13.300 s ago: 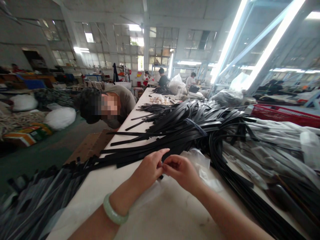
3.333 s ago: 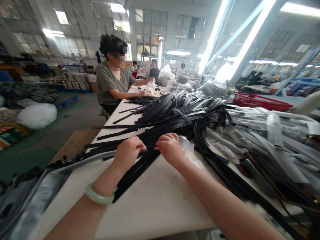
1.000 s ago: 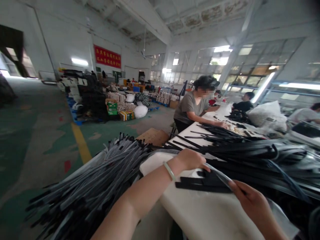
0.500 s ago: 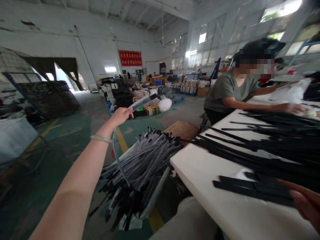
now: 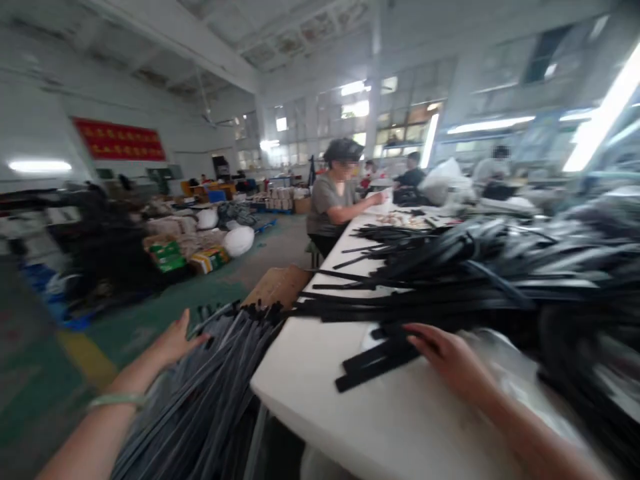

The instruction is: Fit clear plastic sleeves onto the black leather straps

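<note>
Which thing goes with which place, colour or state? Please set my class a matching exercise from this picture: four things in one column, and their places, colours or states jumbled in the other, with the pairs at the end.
Column one
1. left hand
2. banner
3. right hand
4. bangle

Column two
A. pale green
B. at the black strips on the table
C. spread open, by the greyish strips
D. red, on the wall

Right pairs: 1-C, 2-D, 3-B, 4-A
</note>
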### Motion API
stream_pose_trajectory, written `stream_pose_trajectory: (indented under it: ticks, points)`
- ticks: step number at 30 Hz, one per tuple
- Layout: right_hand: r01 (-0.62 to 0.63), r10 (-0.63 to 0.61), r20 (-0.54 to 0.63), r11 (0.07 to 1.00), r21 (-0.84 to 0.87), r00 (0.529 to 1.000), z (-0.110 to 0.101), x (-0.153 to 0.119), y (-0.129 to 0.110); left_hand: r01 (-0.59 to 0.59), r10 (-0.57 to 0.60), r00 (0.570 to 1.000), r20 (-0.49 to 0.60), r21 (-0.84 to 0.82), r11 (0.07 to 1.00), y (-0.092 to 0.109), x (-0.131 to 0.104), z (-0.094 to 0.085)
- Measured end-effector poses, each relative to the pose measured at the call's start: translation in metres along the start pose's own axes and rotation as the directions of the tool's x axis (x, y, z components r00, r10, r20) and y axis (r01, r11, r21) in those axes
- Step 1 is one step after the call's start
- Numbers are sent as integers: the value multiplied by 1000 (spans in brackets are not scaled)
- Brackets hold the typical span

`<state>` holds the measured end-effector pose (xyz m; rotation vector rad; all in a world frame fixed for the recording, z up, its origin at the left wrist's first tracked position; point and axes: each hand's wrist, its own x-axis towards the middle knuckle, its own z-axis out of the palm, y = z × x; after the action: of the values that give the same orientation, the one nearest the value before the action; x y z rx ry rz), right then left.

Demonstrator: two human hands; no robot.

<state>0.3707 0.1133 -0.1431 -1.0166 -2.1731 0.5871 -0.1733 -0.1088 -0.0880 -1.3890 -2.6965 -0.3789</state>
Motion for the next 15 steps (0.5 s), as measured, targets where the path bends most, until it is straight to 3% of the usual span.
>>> stream_pose_trajectory:
  ticks: [2,4,5,7,10,12,15]
  points:
    - [18,-18,27,1000,-14,999,-2,4,-13,-112,112,994,-8,-11,994,52,21,22]
    - [91,-91,81,996,-4,993,-3,5,-20,-283,283,959,-4,-29,959,121,28,31]
    - [125,-124,113,992,2,986,-4,5,-22,-394,395,919,6,-46,918,159,24,31]
    - [149,-143,147,988,-33,979,-7,6,-24,-621,628,775,64,-105,777,237,8,30]
    - [67,-56,65,982,-178,996,-20,11,-21,-751,769,631,101,-170,638,339,-27,33]
    - [-54,39,-60,961,-271,997,-34,15,-15,-792,816,570,91,-201,576,384,-46,41]
    - [-270,178,-263,888,-371,948,-58,17,0,-823,856,509,84,-242,513,414,-62,57]
